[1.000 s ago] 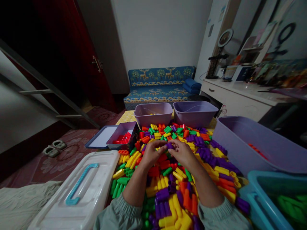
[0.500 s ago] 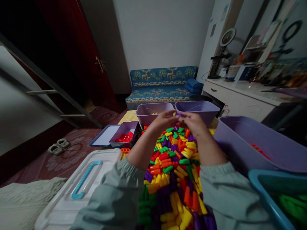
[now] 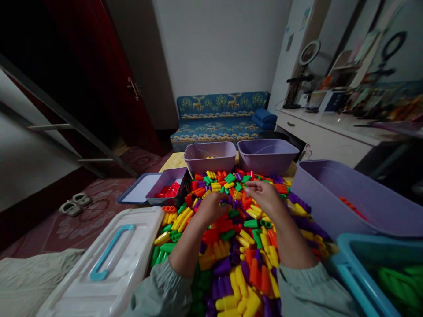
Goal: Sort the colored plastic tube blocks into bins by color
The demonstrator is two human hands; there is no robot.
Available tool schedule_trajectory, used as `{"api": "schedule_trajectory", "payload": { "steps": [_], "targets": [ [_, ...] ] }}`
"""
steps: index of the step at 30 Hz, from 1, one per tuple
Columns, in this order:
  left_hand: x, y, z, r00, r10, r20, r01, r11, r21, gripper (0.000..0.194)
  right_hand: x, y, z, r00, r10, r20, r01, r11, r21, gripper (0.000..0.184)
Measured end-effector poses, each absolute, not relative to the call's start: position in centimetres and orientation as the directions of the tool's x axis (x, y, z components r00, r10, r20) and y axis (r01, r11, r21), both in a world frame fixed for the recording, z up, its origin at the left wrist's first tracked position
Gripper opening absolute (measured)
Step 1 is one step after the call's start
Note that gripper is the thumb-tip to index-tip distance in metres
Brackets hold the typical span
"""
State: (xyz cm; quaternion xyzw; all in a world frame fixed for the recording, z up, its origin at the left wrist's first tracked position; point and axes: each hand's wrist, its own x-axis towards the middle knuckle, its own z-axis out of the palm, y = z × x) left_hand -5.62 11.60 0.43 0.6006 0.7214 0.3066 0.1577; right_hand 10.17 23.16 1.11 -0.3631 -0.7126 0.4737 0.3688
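Note:
A wide pile of plastic bullet-shaped building pieces [image 3: 246, 237] in yellow, red, orange, green and purple spreads under both hands. My left hand [image 3: 211, 208] hangs low over the pile's middle, thumb and fingers apart, nearest some red and green pieces. Its fingertips are partly hidden behind the hand. My right hand [image 3: 265, 197] hovers to the right, fingers stretched towards the left, above orange and yellow pieces. Nothing shows in either hand.
Purple bins [image 3: 210, 166] stand along the far and right sides. A blue tub [image 3: 355, 264] holds green pieces at front right. A small box [image 3: 155, 189] with red pieces is at left, near a white lid [image 3: 132, 264] with a blue handle.
Both hands rose together with a purple piece near the far bins, then came back down over the pile and moved apart. The purple piece no longer shows between them.

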Motion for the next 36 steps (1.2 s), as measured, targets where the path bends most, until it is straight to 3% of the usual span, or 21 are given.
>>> {"api": "schedule_trajectory", "payload": {
  "steps": [5, 9, 12, 16, 22, 26, 36],
  "targets": [
    [-5.7, 9.2, 0.1, -0.206, 0.975, 0.086, 0.811, 0.120, 0.573, 0.038, 11.3, 22.3, 0.9, -0.627, 0.774, 0.086, 0.543, 0.513, -0.665, 0.024],
    [-5.6, 9.4, -0.5, -0.233, 0.968, 0.088, 0.804, 0.141, 0.577, 0.041, 12.0, 22.0, 1.1, -0.633, 0.773, 0.032, 0.694, 0.586, -0.419, 0.032],
    [-5.2, 9.6, -1.2, -0.276, 0.957, 0.083, 0.804, 0.183, 0.565, 0.051, 12.1, 21.7, 0.6, -0.626, 0.779, 0.009, 0.733, 0.593, -0.332, 0.045],
    [-4.5, 9.6, -1.6, -0.244, 0.965, 0.097, 0.782, 0.137, 0.608, 0.061, 11.3, 21.1, -0.5, -0.708, 0.706, -0.012, 0.665, 0.661, -0.348, 0.059],
    [-4.2, 9.9, -1.8, -0.225, 0.958, 0.177, 0.719, 0.040, 0.694, 0.060, 9.9, 20.5, -1.0, -0.773, 0.632, 0.045, 0.519, 0.672, -0.528, 0.053],
    [-4.2, 10.1, -1.5, -0.285, 0.939, 0.191, 0.650, 0.043, 0.759, 0.059, 9.4, 20.2, -1.0, -0.765, 0.641, 0.063, 0.503, 0.656, -0.562, 0.053],
    [-4.8, 10.7, -2.3, -0.438, 0.883, 0.171, 0.312, -0.030, 0.950, 0.033, 9.1, 19.8, 0.1, -0.724, 0.682, 0.102, 0.448, 0.578, -0.682, 0.026]
  ]
}}
